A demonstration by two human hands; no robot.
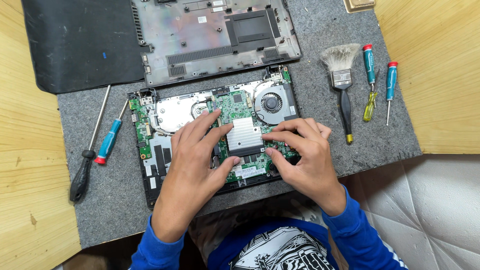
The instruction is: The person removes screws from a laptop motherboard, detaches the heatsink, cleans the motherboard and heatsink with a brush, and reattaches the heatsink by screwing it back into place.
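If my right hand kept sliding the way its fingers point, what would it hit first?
The right hand points left across the board, its fingertips at the silver heatsink. That heatsink comes first, likely touched already; beyond it are the left hand's fingers.

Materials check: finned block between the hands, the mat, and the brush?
Finned block: looks like bare aluminium, silvery matte, with fine parallel ridges. Both hands, left and right, touch its sides. Mat: grey felt-like fabric, fuzzy and speckled. Brush: pale bristles, shiny metal ferrule, black handle, probably plastic or painted wood.
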